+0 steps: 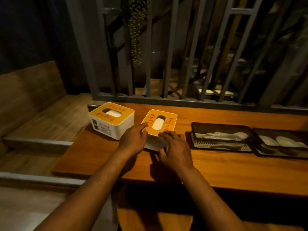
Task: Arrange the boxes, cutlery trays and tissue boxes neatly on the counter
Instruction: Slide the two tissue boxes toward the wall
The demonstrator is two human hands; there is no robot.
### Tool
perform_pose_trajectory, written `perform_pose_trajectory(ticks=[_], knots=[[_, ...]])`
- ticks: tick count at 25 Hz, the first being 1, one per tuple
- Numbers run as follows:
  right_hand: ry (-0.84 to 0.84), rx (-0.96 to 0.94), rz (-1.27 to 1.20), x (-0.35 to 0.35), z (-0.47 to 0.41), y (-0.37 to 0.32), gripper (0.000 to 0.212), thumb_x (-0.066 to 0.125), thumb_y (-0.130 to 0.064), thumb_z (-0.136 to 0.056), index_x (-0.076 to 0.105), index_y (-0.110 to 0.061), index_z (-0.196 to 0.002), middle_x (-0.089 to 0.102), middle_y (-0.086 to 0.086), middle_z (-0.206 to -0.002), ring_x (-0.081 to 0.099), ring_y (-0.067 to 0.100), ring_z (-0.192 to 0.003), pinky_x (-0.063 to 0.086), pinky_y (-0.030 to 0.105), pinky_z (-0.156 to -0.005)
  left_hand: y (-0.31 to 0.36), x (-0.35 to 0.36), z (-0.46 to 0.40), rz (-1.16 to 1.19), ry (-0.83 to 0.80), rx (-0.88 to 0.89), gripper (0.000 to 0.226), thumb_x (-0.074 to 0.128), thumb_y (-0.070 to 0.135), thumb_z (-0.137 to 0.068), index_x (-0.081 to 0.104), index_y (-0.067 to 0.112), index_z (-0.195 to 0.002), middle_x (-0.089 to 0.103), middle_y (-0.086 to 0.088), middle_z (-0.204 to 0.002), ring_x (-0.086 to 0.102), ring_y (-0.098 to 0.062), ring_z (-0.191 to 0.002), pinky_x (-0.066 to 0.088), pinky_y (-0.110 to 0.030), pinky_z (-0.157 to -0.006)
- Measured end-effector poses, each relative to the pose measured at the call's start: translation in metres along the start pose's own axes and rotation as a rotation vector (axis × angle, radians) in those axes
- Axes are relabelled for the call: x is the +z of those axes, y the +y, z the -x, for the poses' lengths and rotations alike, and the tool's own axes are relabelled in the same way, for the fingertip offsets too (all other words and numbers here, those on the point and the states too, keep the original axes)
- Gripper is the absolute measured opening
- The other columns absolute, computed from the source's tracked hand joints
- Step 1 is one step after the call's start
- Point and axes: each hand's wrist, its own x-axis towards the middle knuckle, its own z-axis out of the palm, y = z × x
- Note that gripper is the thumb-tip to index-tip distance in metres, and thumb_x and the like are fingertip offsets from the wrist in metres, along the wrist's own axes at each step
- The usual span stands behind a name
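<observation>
We have both hands on the tissue box [159, 121] in the middle of the wooden counter [233, 167]. Our left hand [133, 140] lies along its left side, with the fingers fairly straight and touching the orange lid. Our right hand [175, 147] has curled fingers that hold the near right corner. This box sits turned a bit, not straight with the counter edge, so we think we are in the middle of lining it up.

A second tissue box [111, 120] stands near it on the left, close to the end of the counter. It is a little crooked too. The two boxes do not touch.

On the right are two dark cutlery trays [220, 127], side by side and touching. One has white spoons [226, 135] in it. The other tray [281, 142] holds white dishes. They look lined up along the counter.

So we guess the trays are done. The two tissue boxes are left to turn and set straight. We see no other boxes here.
</observation>
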Motion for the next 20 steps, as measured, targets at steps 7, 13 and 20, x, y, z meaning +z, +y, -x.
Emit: perform_pose_trajectory(ticks=[7,13,20], knots=[[-0.026,0.082,-0.025,-0.040,-0.041,0.047,0.059,0.068,-0.026,-0.084,0.048,-0.040,-0.138,0.038,-0.009,-0.152,0.029,0.020,-0.141,0.040,0.043,-0.108,0.014,0.000,-0.034,-0.255,0.117,0.071,0.032,0.049,0.036,-0.098,0.060,0.032,-0.128,0.052,-0.005,-0.135,0.045,-0.026,-0.123,0.046,-0.045,-0.097],[-0.176,0.057,0.135,-0.015,-0.056,0.071,0.069,0.064,-0.047,-0.085,0.032,-0.044,-0.146,0.029,-0.006,-0.159,0.012,0.025,-0.150,0.006,0.057,-0.119,0.040,0.027,0.009,-0.301,0.062,0.155,0.055,0.056,0.062,-0.086,0.055,0.032,-0.131,0.050,0.001,-0.139,0.043,-0.020,-0.128,0.047,-0.042,-0.098],[0.176,0.028,0.050,0.001,-0.015,0.084,0.061,0.077,-0.034,-0.075,0.057,-0.032,-0.133,0.054,0.004,-0.130,0.046,0.027,-0.130,0.021,0.058,-0.116,0.015,0.014,-0.020,-0.129,-0.193,0.141,0.054,0.059,0.046,-0.092,0.039,0.048,-0.142,0.020,0.014,-0.160,0.030,-0.020,-0.143,0.034,-0.049,-0.112]])
